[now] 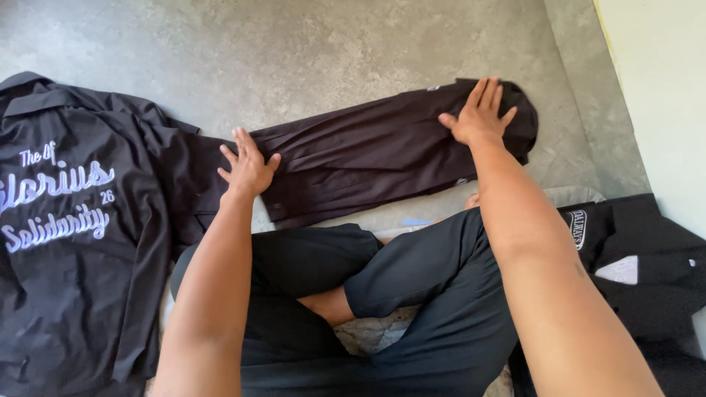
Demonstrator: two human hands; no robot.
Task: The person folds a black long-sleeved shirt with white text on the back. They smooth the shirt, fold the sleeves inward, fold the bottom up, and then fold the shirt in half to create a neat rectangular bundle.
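Observation:
A black shirt [81,242] with pale embroidered lettering lies spread on the grey floor at the left. Its long sleeve [375,147] stretches to the right across the floor in front of my crossed legs. My left hand [247,165] rests flat on the sleeve near the shoulder, fingers spread. At the cuff end, my right hand [479,116] presses flat on the fabric, fingers apart. Neither hand grips anything.
My crossed legs in dark shorts [397,301] fill the lower middle. Another black garment [647,272] with a white patch lies at the right, beside a pale wall [662,88]. Grey concrete floor [294,51] lies beyond the sleeve.

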